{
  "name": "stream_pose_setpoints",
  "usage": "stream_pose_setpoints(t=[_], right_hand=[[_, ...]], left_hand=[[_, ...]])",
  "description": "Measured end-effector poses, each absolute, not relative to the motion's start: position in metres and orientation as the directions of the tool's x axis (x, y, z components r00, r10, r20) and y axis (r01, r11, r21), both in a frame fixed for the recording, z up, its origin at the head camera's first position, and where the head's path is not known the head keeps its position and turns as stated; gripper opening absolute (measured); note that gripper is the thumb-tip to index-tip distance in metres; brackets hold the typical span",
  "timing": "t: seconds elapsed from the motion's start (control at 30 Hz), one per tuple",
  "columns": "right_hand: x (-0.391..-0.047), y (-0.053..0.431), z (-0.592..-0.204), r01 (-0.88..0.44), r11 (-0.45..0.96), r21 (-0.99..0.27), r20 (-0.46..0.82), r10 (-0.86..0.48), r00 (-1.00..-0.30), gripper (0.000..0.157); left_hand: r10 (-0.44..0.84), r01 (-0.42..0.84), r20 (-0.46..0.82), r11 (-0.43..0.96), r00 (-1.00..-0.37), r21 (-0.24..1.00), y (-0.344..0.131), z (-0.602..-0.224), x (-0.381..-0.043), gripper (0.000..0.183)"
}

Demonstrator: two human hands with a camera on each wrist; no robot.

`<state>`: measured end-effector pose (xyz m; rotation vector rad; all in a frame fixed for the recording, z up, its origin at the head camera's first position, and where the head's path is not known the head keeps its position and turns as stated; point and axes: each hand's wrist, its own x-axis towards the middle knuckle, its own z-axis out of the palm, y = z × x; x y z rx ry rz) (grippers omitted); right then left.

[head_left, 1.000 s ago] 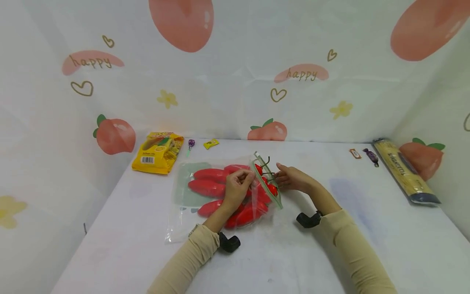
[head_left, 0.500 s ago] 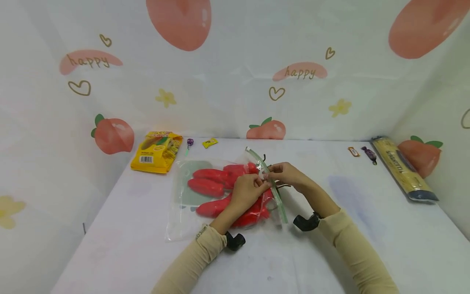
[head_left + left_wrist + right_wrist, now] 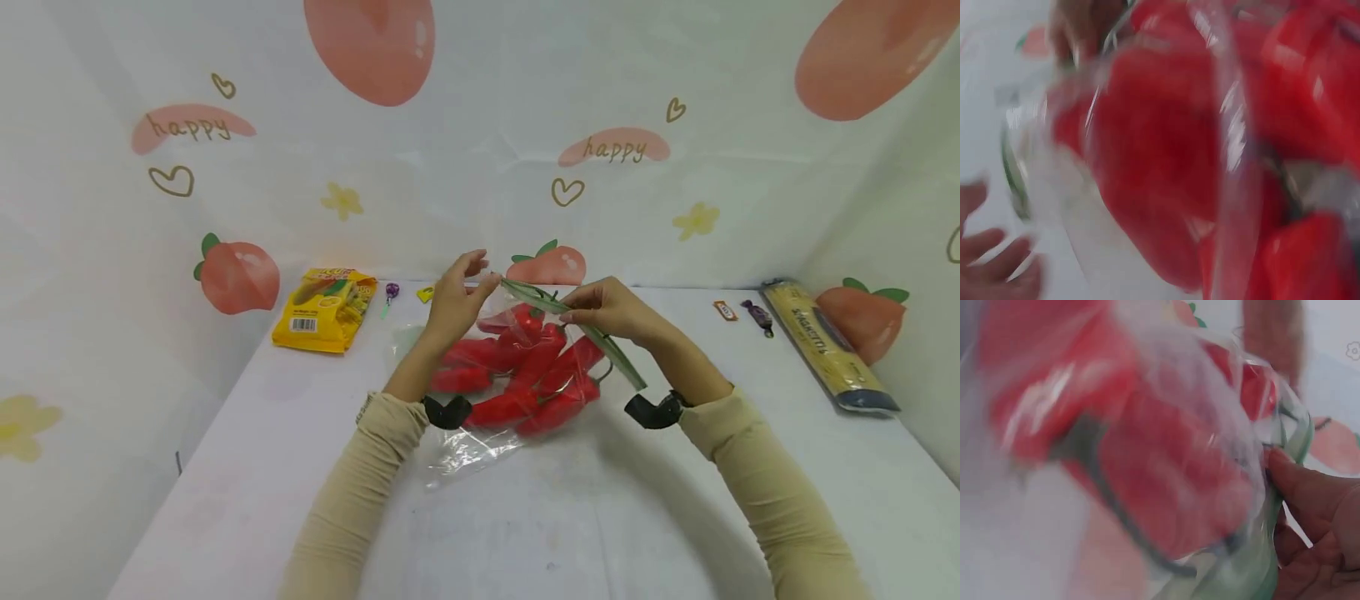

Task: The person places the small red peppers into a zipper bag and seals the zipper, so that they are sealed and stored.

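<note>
A clear zip bag [image 3: 480, 450] with a green zip strip [image 3: 621, 357] holds several long red chili peppers [image 3: 536, 362] with dark green stems. My right hand [image 3: 611, 310] pinches the strip near its middle, thumb on the near side. The strip slants from far left to near right, and a few stems poke up at it. My left hand [image 3: 453, 304] is by the strip's far left end, fingers loosely spread. In the left wrist view, the fingers of my left hand [image 3: 1000, 269] are apart from the blurred bag.
At the back left are a yellow snack bag [image 3: 322, 312], a purple lollipop [image 3: 392, 292] and a small yellow wrapped candy [image 3: 426, 294]. Two more wrapped candies, one orange-white [image 3: 725, 311] and one purple [image 3: 757, 318], lie at right beside a spaghetti pack [image 3: 828, 350].
Both hands have moved toward the back, and the bag's mouth has come up with the right hand. The left hand has let go of the bag. The peppers have shifted to the right.
</note>
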<state>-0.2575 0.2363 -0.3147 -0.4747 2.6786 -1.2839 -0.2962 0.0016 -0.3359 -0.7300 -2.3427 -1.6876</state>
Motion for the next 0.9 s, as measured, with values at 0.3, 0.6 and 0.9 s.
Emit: stream_pose_setpoints(t=[0.3, 0.6, 0.9], right_hand=[[-0.260, 0.232, -0.244, -0.324, 0.737, -0.593, 0.107, -0.326, -0.939, 0.017], [-0.247, 0.234, -0.164, -0.448, 0.798, -0.404, 0.277, -0.360, -0.891, 0.015], [-0.247, 0.233, -0.156, -0.501, 0.767, -0.402, 0.318, -0.396, -0.861, 0.019]], left_hand=[[0.377, 0.487, 0.450, 0.004, -0.809, 0.873, -0.008, -0.314, -0.313, 0.017], [0.275, 0.657, 0.654, -0.097, -0.704, 0.748, -0.009, -0.227, -0.293, 0.013], [0.098, 0.601, 0.625, -0.193, -0.774, 0.775, -0.006, -0.244, -0.288, 0.016]])
